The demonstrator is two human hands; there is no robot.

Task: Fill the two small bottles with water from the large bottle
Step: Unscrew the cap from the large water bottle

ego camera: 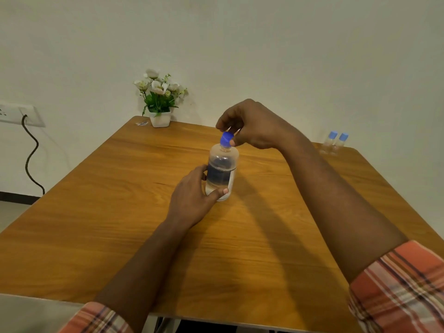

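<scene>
The large clear bottle (222, 169), with a dark label and water inside, stands upright near the middle of the wooden table (144, 224). My left hand (194, 198) grips its lower body from the left. Above it, my right hand (249, 126) pinches the blue cap (226, 138) on the bottle's neck between thumb and fingers. The two small bottles (334, 143), clear with light blue caps, stand side by side at the table's far right corner, well away from both hands.
A white pot of artificial flowers (159, 99) sits at the table's far left edge, with a small wrapper (142, 123) beside it. A wall socket with a black cable (31, 152) is on the left wall.
</scene>
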